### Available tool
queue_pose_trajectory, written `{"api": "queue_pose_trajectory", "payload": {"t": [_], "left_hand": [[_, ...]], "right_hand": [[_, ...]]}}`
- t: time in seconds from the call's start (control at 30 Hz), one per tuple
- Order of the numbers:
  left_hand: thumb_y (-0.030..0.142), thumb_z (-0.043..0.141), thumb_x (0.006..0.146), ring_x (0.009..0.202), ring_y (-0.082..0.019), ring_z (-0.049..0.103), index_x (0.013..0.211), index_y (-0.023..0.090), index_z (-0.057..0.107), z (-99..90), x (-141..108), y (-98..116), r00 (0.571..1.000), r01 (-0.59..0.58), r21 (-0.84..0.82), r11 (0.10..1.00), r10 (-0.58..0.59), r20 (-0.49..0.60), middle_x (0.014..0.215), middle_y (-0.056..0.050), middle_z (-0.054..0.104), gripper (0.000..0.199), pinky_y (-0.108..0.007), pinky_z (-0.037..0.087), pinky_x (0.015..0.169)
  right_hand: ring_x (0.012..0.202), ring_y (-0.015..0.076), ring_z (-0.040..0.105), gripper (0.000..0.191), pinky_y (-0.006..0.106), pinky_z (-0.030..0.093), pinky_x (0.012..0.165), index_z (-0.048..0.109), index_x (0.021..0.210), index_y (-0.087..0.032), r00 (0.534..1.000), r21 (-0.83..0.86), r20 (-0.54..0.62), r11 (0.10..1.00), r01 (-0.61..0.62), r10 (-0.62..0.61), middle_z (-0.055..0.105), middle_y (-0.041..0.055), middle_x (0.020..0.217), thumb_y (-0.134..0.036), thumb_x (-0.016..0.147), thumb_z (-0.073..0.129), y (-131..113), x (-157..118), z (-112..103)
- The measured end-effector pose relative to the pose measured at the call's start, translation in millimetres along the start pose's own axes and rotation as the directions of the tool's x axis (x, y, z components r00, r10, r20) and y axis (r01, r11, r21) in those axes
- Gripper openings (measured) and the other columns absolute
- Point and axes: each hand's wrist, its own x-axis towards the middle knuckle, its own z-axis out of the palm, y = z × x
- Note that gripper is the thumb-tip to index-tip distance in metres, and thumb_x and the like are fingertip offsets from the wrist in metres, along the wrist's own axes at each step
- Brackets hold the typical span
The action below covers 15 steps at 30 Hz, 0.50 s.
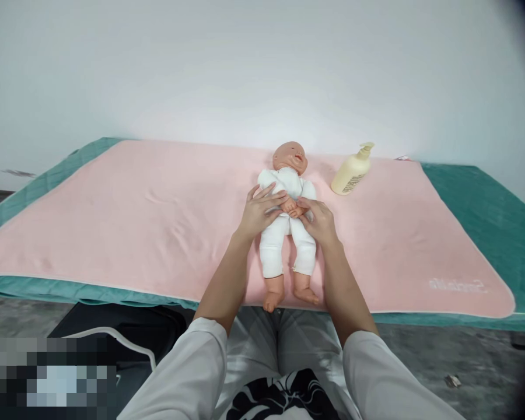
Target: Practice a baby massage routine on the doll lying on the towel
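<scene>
A baby doll (272,251) in white clothes lies on its back on a pink mat (157,204), head away from me and bare feet near the front edge. Its two small hands meet over its belly. My left hand (261,211) is on the doll's arm at the left, thumb below and fingers stretched across the sleeve. On the other side, my right hand (320,220) has its fingers and thumb closed around the doll's other forearm. Part of both doll arms is hidden under my hands. A pale yellow pump bottle (349,175) stands to the right of the doll.
Under the pink mat is a green quilted pad (490,216) on a raised surface. A white wall (245,70) rises behind it. A black chair-like object (131,321) with a pale cable (114,331) is below at the left, partly covered by a blurred patch.
</scene>
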Motion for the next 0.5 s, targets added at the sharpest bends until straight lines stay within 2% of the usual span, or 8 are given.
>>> {"api": "queue_pose_trajectory", "payload": {"t": [0.17,0.27,0.33,0.4,0.5], "left_hand": [[0.032,0.059,0.094,0.134,-0.025,0.054,0.117,0.028,0.07,2.7,0.0,-0.8,0.997,-0.057,0.03,0.998,0.058,-0.045,0.124,-0.004,0.071,0.026,-0.055,0.027,0.119],[0.034,0.056,0.096,0.129,-0.023,0.059,0.115,0.027,0.07,3.3,-1.7,-2.1,0.991,-0.042,0.057,0.998,0.049,-0.121,0.122,-0.004,0.072,0.025,-0.052,0.031,0.117],[0.037,0.057,0.096,0.125,-0.023,0.062,0.115,0.025,0.069,3.0,-4.0,-3.9,0.976,0.014,0.063,0.998,0.0,-0.216,0.12,-0.006,0.073,0.026,-0.049,0.035,0.115],[0.04,0.058,0.095,0.121,-0.023,0.064,0.118,0.024,0.067,1.6,-6.8,-5.8,0.936,0.105,0.042,0.994,-0.085,-0.341,0.119,-0.007,0.073,0.03,-0.045,0.039,0.112],[0.042,0.055,0.095,0.121,-0.023,0.063,0.127,0.022,0.062,-4.0,-10.9,-8.2,0.822,0.288,-0.024,0.957,-0.26,-0.508,0.127,-0.01,0.069,0.038,-0.041,0.043,0.108]], "right_hand": [[0.099,0.0231,0.072,0.029,0.042,0.06,0.09,0.066,0.116,-0.024,0.998,0.014,-0.042,0.999,0.04,-0.039,0.076,0.006,0.109,-0.02,0.088,0.063,0.0,-0.7,0.0],[0.099,0.023,0.072,0.025,0.042,0.06,0.092,0.067,0.114,-0.024,0.997,0.043,-0.076,0.999,-0.008,0.012,0.076,0.006,0.109,-0.029,0.09,0.064,2.6,-2.6,-0.4],[0.102,0.023,0.071,0.029,0.042,0.059,0.095,0.066,0.117,-0.025,0.987,0.083,-0.139,0.994,-0.074,0.085,0.075,0.0065,0.112,-0.036,0.09,0.064,5.2,-4.4,-1.4],[0.106,0.0228,0.07,0.034,0.043,0.056,0.1,0.064,0.12,-0.024,0.954,0.134,-0.228,0.977,-0.166,0.193,0.073,0.007,0.116,-0.04,0.09,0.063,8.1,-5.8,-3.4],[0.112,0.0234,0.067,0.042,0.045,0.052,0.105,0.06,0.127,-0.022,0.865,0.21,-0.341,0.926,-0.313,0.37,0.068,0.0086,0.123,-0.044,0.091,0.06,13.4,-6.6,-9.2]]}}
